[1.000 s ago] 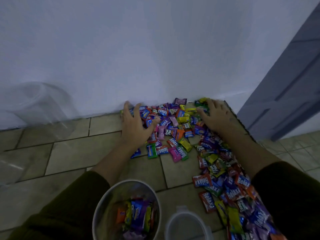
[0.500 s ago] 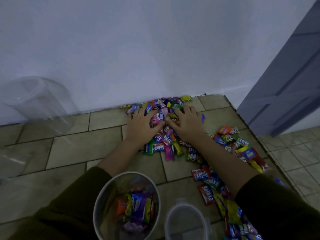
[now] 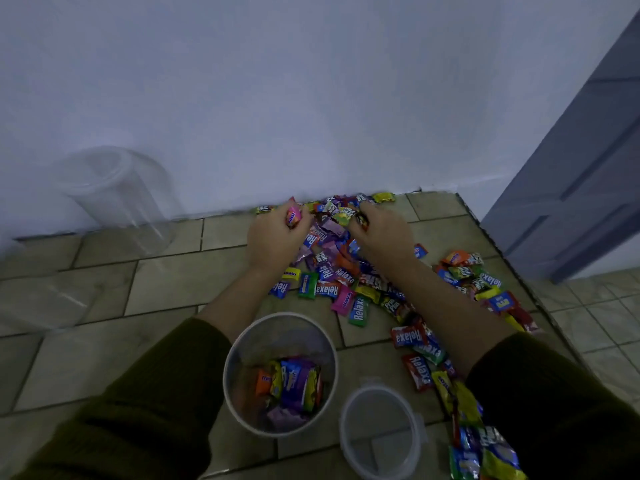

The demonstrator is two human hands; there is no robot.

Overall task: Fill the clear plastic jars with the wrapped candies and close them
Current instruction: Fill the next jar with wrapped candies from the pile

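Beige floor tiles (image 3: 162, 289) meet a pale wall (image 3: 311, 98), and a grey-blue door (image 3: 588, 174) stands at the right side. A heap of wrapped candies (image 3: 332, 271) in many colours lies on the tiles against the wall and spreads toward the right and toward the person.

Both hands are in the far part of this heap, close together but apart. The left hand (image 3: 273, 237) has its fingers curled and closed around some candies; a pink candy (image 3: 293, 216) shows between the thumb and the fingers. The right hand (image 3: 384, 237) also has the fingers bent down and closed on candies from the heap, but which ones exactly I cannot tell. Dark green sleeves (image 3: 138, 410) cover both forearms up to the middle.

Near the person, between the two arms, an open clear jar (image 3: 239, 327) stands upright on the tiles, and a few candies lie at its bottom. Just beside it, at the right, a round clear lid (image 3: 346, 431) is on the floor. Two more clear jars are at the left: one empty jar (image 3: 114, 195) stands by the wall, and another jar (image 3: 38, 299) is nearer, very blurred, so its position I cannot tell.
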